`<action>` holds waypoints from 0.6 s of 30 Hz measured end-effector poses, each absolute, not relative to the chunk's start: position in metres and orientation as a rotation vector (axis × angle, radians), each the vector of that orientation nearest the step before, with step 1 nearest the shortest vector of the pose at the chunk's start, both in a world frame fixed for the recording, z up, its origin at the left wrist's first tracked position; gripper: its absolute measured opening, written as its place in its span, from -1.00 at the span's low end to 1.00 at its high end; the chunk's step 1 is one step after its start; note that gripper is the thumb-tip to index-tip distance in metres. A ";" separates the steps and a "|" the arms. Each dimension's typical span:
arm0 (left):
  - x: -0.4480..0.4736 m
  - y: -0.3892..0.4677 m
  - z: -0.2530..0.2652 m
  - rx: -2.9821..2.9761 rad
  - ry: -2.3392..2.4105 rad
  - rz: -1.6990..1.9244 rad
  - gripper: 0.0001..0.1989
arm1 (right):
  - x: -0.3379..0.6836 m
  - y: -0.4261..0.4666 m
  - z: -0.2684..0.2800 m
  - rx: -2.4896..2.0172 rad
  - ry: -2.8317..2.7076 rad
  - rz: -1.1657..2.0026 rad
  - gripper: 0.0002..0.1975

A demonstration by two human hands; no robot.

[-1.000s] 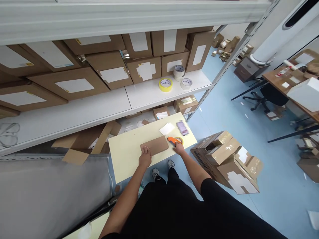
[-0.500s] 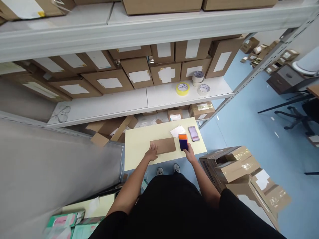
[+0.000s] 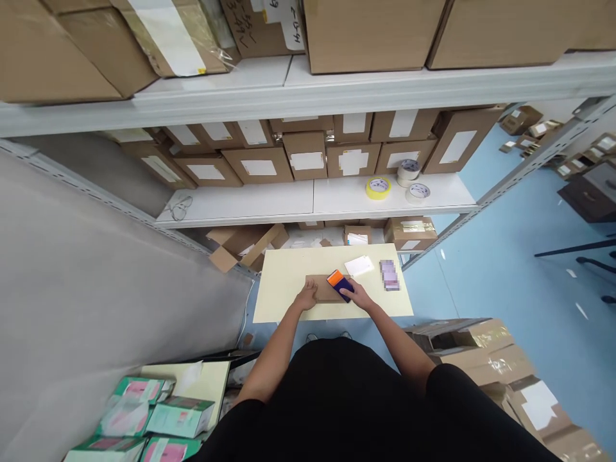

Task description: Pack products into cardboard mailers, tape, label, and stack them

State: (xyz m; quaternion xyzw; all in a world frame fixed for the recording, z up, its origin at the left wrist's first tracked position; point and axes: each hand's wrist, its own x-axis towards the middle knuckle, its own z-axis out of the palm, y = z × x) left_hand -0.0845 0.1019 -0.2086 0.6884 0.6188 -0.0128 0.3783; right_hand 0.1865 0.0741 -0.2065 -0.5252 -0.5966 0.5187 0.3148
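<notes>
A flat brown cardboard box (image 3: 321,292) lies on the pale yellow table (image 3: 279,263). My left hand (image 3: 307,296) holds it at its left end, fingers over the top. My right hand (image 3: 357,294) is closed around the lower right end of a small orange and dark blue box (image 3: 339,284). That small box is tilted over the right part of the cardboard box; whether they touch I cannot tell. White paper (image 3: 359,265) lies just behind my right hand, and a blurred purple item (image 3: 389,275) rests farther right.
A shelf (image 3: 269,200) behind the table carries cardboard boxes and tape rolls, including a yellow one (image 3: 378,187). An open carton (image 3: 245,244) stands beneath it. Stacked cartons (image 3: 500,366) are at my right, green packages (image 3: 178,416) at my left. A grey wall (image 3: 144,289) borders the left side.
My right hand has brought the orange and dark blue box leftward over the cardboard box and tilted it. My left hand stays on the cardboard box. The camera view has shifted.
</notes>
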 end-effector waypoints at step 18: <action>-0.053 0.125 -0.162 1.245 1.347 0.654 -0.72 | 0.187 0.069 -0.202 -1.313 -1.610 1.412 -0.57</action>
